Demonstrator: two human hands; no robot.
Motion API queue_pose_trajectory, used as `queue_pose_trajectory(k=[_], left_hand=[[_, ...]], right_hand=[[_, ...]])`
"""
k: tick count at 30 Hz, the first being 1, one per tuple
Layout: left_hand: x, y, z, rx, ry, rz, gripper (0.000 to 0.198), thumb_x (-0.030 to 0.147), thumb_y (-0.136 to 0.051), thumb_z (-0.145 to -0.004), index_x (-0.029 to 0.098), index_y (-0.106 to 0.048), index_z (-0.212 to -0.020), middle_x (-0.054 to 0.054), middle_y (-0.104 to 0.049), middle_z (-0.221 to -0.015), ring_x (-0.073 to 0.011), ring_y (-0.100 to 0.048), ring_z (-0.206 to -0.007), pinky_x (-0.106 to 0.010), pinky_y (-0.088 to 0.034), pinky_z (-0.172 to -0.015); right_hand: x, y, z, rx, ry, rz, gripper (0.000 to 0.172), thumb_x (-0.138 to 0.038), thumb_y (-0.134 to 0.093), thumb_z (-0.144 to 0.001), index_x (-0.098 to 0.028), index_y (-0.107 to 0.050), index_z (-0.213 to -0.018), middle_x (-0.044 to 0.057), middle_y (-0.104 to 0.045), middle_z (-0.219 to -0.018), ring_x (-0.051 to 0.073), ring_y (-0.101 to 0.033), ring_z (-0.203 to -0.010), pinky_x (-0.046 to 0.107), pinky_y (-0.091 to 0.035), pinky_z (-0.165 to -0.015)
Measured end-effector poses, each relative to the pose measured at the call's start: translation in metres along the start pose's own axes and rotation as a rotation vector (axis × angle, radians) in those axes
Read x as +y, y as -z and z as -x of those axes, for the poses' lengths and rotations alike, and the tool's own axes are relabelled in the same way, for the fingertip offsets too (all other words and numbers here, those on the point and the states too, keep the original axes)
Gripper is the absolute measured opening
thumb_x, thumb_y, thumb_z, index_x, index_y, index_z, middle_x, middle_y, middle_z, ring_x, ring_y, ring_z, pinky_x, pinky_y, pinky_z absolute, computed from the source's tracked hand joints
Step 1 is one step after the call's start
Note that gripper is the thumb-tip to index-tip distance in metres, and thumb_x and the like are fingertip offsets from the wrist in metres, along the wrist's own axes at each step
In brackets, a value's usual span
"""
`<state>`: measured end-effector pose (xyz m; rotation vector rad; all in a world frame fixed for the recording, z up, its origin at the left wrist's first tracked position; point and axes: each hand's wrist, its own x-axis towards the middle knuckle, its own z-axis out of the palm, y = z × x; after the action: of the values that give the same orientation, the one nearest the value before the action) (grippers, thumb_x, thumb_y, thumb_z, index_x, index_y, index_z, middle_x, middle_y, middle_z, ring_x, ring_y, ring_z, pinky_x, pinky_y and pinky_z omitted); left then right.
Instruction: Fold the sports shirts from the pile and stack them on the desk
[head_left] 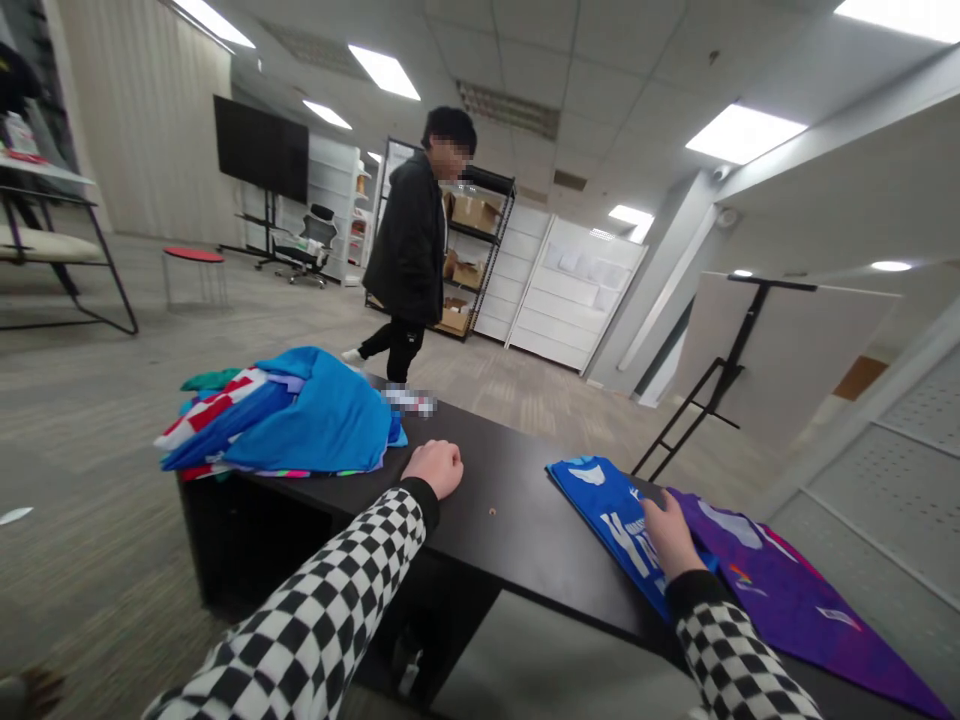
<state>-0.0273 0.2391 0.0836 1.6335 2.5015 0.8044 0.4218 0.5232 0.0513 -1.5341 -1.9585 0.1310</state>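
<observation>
**Your left hand point(435, 468) is closed, your right hand point(670, 535) lies on the blue printed cloth point(611, 520)**

You keep your left hand closed like a fist, and it rests on the dark table point(517, 510). It holds nothing that I can see. Your right hand is half open. Its fingers point(658, 515) press down on the blue printed cloth, but I cannot tell if they really grip it. This cloth lies flat near the right end of the table, and the purple printed cloth point(787, 600) lies just beside it, touching it. Both your arms are in black and white checkered sleeves point(315, 610). Between your hands, a small orange crumb point(492, 511) lies on the table. At the far end of the table there is a heap of colourful clothes point(300, 420), mostly blue and red, and a small blurred thing point(409, 400) lies just beside it. Past the table, a person in a black jacket point(409, 240) stands on the carpet. Behind this person, a black metal shelf point(491, 270) carries cardboard boxes point(474, 212) on three levels, but I cannot tell what is inside them
</observation>
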Motion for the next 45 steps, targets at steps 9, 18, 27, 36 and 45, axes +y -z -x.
queue_pose_trajectory(k=[9,18,27,36,45], left_hand=[[-0.008,-0.008,-0.016,-0.010,0.000,0.010,0.026,0.030,-0.058,-0.097,0.025,-0.083,-0.090,-0.011,-0.087,-0.110,-0.0335,-0.077,-0.115,-0.041,-0.055,-0.100],[-0.021,-0.014,-0.026,-0.038,-0.006,0.016,0.027,0.040,-0.055,-0.093,0.028,-0.080,-0.090,-0.009,-0.087,-0.109,-0.0344,-0.078,-0.107,-0.039,-0.053,-0.089],[-0.020,-0.009,-0.024,-0.055,0.016,0.051,0.029,0.040,-0.056,-0.094,0.026,-0.081,-0.093,-0.011,-0.087,-0.110,-0.0339,-0.078,-0.103,-0.038,-0.054,-0.087],[-0.016,-0.003,-0.022,-0.075,0.057,0.041,0.031,0.042,-0.053,-0.097,0.028,-0.081,-0.095,-0.011,-0.085,-0.107,-0.0357,-0.078,-0.103,-0.040,-0.055,-0.089],[-0.020,-0.007,-0.028,-0.092,0.046,-0.011,0.034,0.040,-0.052,-0.103,0.023,-0.081,-0.105,-0.011,-0.084,-0.110,-0.0338,-0.074,-0.102,-0.041,-0.054,-0.093]], right_hand=[[0.016,0.023,0.028,-0.504,0.106,0.333,0.079,-0.061,-0.035,-0.113,-0.023,-0.046,-0.181,0.008,-0.031,-0.192,0.033,-0.027,-0.178,0.062,-0.017,-0.144],[-0.044,0.019,0.040,-0.381,-0.301,0.424,0.085,-0.062,-0.022,-0.113,-0.018,-0.036,-0.184,0.016,-0.024,-0.193,0.040,-0.029,-0.175,0.068,-0.022,-0.138],[-0.046,0.023,0.053,-0.401,-0.309,0.403,0.086,-0.060,-0.020,-0.113,-0.015,-0.032,-0.185,0.022,-0.021,-0.193,0.044,-0.025,-0.175,0.073,-0.019,-0.137],[-0.035,0.038,0.051,-0.395,-0.230,0.252,0.078,-0.055,-0.035,-0.114,-0.017,-0.041,-0.182,0.021,-0.024,-0.192,0.042,-0.023,-0.178,0.074,-0.015,-0.140],[0.036,0.110,0.123,-0.526,0.082,0.283,0.077,-0.062,-0.047,-0.116,-0.026,-0.041,-0.184,0.011,-0.027,-0.193,0.034,-0.021,-0.180,0.063,-0.012,-0.144]])
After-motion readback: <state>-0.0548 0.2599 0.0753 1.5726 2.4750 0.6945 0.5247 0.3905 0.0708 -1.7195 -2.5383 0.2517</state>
